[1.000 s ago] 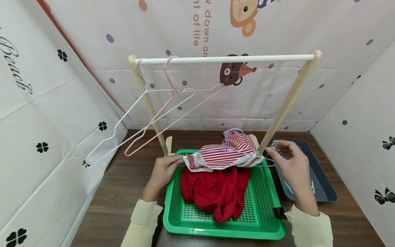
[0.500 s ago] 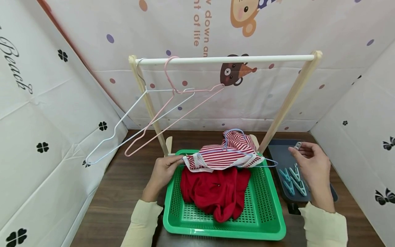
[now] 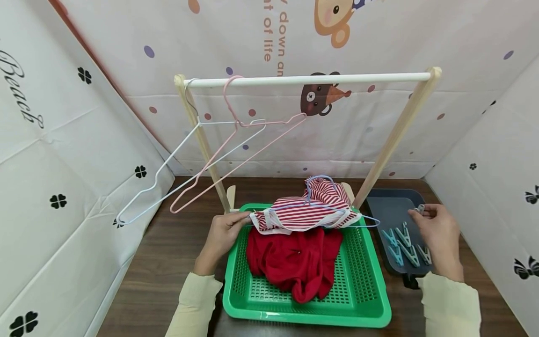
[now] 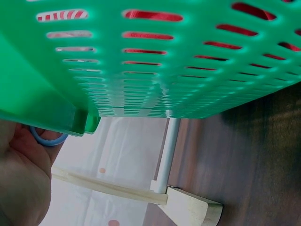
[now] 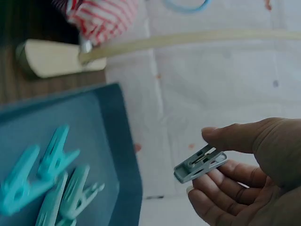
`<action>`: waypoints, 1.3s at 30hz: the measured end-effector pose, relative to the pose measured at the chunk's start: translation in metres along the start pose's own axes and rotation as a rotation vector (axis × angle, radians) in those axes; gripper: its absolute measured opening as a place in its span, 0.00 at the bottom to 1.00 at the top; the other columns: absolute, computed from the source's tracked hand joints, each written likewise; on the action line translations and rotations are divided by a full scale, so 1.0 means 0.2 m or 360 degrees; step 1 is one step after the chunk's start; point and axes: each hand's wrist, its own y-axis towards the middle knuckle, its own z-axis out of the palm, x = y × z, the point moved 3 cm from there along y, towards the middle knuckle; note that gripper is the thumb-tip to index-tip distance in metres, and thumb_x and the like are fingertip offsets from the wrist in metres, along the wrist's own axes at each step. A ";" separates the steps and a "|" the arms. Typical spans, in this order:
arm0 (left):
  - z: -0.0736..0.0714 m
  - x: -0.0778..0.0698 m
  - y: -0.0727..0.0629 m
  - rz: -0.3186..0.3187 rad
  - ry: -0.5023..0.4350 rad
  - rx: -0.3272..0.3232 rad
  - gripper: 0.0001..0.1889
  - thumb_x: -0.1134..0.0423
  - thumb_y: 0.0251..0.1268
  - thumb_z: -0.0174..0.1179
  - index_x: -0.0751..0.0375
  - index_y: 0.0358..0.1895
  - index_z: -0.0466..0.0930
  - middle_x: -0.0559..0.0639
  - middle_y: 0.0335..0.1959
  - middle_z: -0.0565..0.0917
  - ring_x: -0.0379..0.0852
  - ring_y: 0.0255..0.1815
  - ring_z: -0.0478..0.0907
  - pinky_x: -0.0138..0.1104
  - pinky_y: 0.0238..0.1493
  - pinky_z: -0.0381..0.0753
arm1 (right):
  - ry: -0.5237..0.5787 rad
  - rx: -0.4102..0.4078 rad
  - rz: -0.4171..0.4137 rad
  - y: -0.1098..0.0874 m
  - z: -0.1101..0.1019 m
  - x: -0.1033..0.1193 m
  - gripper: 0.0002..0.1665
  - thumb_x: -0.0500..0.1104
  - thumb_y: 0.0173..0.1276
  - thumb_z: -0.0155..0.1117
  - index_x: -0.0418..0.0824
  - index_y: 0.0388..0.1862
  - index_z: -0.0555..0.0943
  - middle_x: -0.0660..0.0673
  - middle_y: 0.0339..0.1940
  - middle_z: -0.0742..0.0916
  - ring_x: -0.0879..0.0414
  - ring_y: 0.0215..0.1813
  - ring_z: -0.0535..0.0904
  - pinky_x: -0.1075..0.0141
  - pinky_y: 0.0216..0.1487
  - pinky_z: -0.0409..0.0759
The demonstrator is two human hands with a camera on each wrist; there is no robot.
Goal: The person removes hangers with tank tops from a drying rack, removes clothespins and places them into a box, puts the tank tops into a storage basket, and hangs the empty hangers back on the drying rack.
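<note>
My left hand [image 3: 222, 234] grips the left end of a blue clothes hanger [image 4: 49, 140], beside the basket's rim. That hanger carries a red-and-white striped garment [image 3: 309, 213] with white trim, lying over the back of a green basket [image 3: 236, 299]. Its hook points away from me, and its right end sticks out bare. My right hand [image 3: 440, 236] pinches a small grey clothespin [image 5: 200, 162] between thumb and fingers, over the dark tray [image 3: 387, 206]. Several blue and pale green clothespins [image 3: 408, 250] lie in that tray below the hand.
A bunched red cloth [image 3: 294, 262] lies in the basket. Behind it stands a wooden rack with a white rail [image 3: 311, 79]. A white hanger [image 3: 157, 175] and a pink hanger [image 3: 269, 140] hang at the rail's left. Printed sheets [image 3: 370, 37] enclose the table.
My right hand has moved right from the hanger's right end to over the tray, still holding the grey clothespin. The left hand and the striped garment stay in place.
</note>
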 end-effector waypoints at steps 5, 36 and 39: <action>0.00 0.00 0.00 0.0004 0.0004 -0.0017 0.10 0.78 0.63 0.72 0.66 0.46 0.93 0.53 0.40 0.93 0.47 0.41 0.89 0.23 0.44 0.82 | -0.0109 0.0019 0.0027 0.05 0.01 -0.09 0.30 0.43 0.80 0.64 0.16 0.63 0.71 0.21 0.51 0.81 0.28 0.50 0.81 0.45 0.40 0.82; 0.00 0.00 0.00 -0.0016 -0.0048 0.0024 0.11 0.79 0.64 0.70 0.67 0.47 0.93 0.55 0.42 0.92 0.54 0.44 0.90 0.26 0.47 0.84 | -0.0420 0.0220 0.0076 0.20 0.17 -0.40 0.30 0.41 0.75 0.63 0.11 0.55 0.71 0.14 0.52 0.79 0.19 0.55 0.76 0.33 0.53 0.78; 0.00 0.00 0.00 -0.0022 -0.0043 0.0027 0.11 0.79 0.64 0.70 0.67 0.47 0.93 0.55 0.42 0.92 0.54 0.43 0.90 0.26 0.47 0.84 | -0.0409 0.0232 0.0083 0.20 0.18 -0.40 0.30 0.41 0.76 0.63 0.11 0.55 0.71 0.14 0.52 0.79 0.19 0.55 0.76 0.33 0.53 0.78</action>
